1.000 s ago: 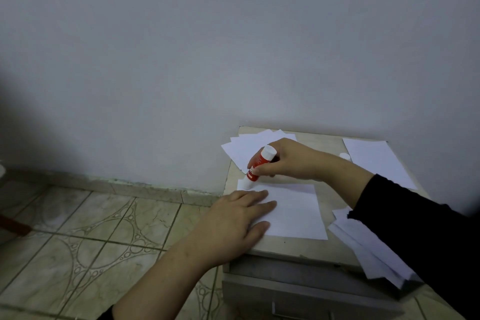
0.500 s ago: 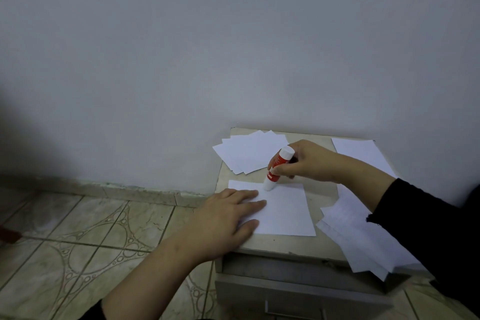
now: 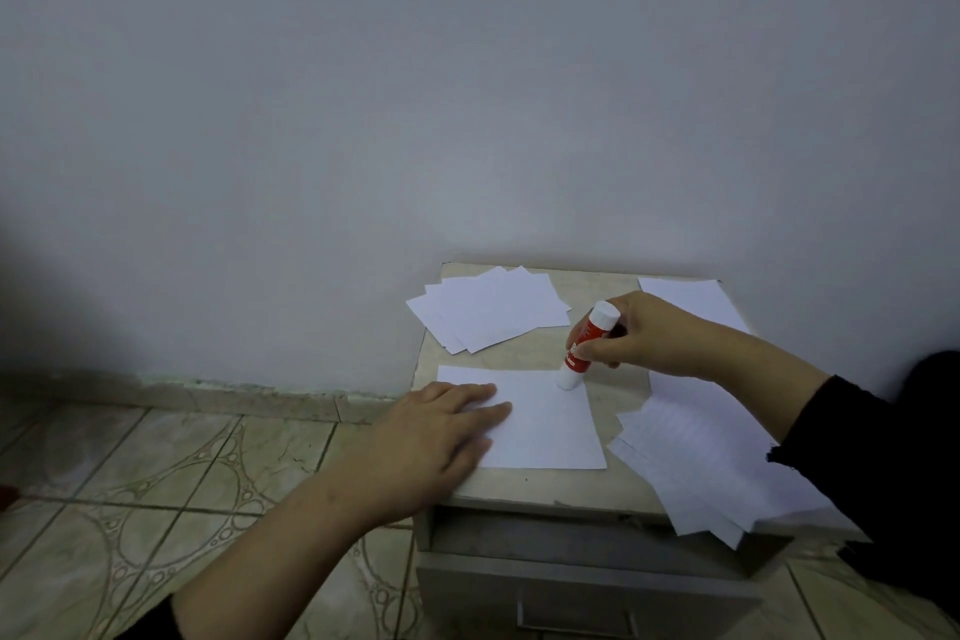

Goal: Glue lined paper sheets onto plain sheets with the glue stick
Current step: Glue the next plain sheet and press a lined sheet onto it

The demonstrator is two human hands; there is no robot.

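A white sheet [image 3: 545, 424] lies flat in the middle of a small bedside cabinet [image 3: 545, 486]. My left hand [image 3: 434, 437] rests on the sheet's left part with straight fingers, pressing it down. My right hand [image 3: 649, 335] grips a red and white glue stick [image 3: 584, 346], tilted, with its lower tip touching the sheet near the far right corner. A stack of lined sheets [image 3: 711, 463] lies at the right, overhanging the cabinet's front edge.
A fanned pile of white sheets [image 3: 491, 309] lies at the cabinet's back left, and one more sheet [image 3: 693, 299] at the back right. The cabinet stands against a plain wall. Its drawer [image 3: 576, 598] faces me. Patterned floor tiles [image 3: 156, 483] spread to the left.
My right hand has dragged the glue stick along the sheet's far edge from the left corner to the right. My left hand has stayed pressed on the sheet.
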